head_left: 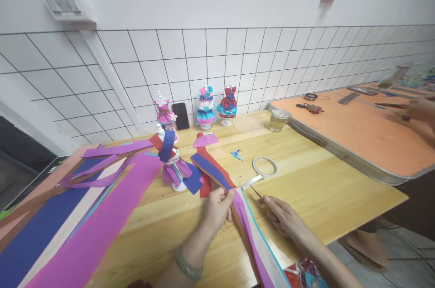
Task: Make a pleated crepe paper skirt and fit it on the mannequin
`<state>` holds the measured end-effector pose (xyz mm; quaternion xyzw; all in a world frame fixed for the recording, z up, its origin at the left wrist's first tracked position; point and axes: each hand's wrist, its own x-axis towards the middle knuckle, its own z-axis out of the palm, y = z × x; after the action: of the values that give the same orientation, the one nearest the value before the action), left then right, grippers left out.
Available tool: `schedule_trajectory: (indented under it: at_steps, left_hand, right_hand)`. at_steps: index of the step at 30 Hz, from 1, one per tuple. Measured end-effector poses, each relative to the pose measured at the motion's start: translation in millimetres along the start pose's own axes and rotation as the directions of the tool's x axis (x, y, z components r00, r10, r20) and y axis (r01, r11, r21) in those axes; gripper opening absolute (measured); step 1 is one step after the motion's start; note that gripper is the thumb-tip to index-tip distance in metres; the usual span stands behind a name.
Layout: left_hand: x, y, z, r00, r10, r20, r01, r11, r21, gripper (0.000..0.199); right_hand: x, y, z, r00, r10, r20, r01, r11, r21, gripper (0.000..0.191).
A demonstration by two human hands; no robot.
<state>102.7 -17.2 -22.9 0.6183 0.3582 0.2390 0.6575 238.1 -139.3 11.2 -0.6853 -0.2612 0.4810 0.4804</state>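
Observation:
My left hand [217, 208], with a bracelet on its wrist, pinches a bundle of long crepe paper strips [249, 229] in purple, white, blue and brown. The strips run from the table's middle down to the front edge. In my right hand [280, 216] is a thin dark pointed tool [257, 193], its tip beside a short white tape strip [253, 182]. That strip reaches toward a tape roll [265, 167] lying flat. Left of my hands stands a small dress-form figure [171, 161], wrapped in red, blue and purple paper.
Three dressed figures, one of them in red and blue [227, 102], and a phone [180, 116] stand by the wall. Large paper strips [112, 197] cover the left. A cup of liquid [280, 120] is near an orange table [367, 129], where another person's hand [423, 109] holds a tool.

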Motion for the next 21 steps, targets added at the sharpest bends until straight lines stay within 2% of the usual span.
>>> schedule_trajectory:
  at_steps: [5, 10, 16, 21]
  left_hand:
    - [-1, -3, -3.6, 1.000, -0.002, -0.012, 0.002, 1.000, 0.011, 0.039]
    - [-2, -6, -8.7, 0.993, -0.120, -0.024, 0.120, 0.993, 0.006, 0.039]
    - [-4, 2, -10.5, 0.978, -0.210, 0.000, 0.209, 0.972, -0.110, 0.036]
    - [-3, 4, -10.7, 0.969, -0.247, -0.016, 0.242, 0.960, -0.138, 0.033]
  right_hand:
    - [-4, -2, -1, 0.998, 0.025, 0.062, -0.024, 1.000, -0.016, 0.044]
    - [-3, 4, 0, 0.979, 0.146, 0.142, -0.138, 0.988, -0.062, 0.043]
    - [11, -1, 4, 0.963, 0.220, 0.153, -0.193, 0.966, -0.174, 0.041]
    - [26, -8, 8, 0.947, 0.281, 0.154, -0.260, 0.955, -0.145, 0.039]
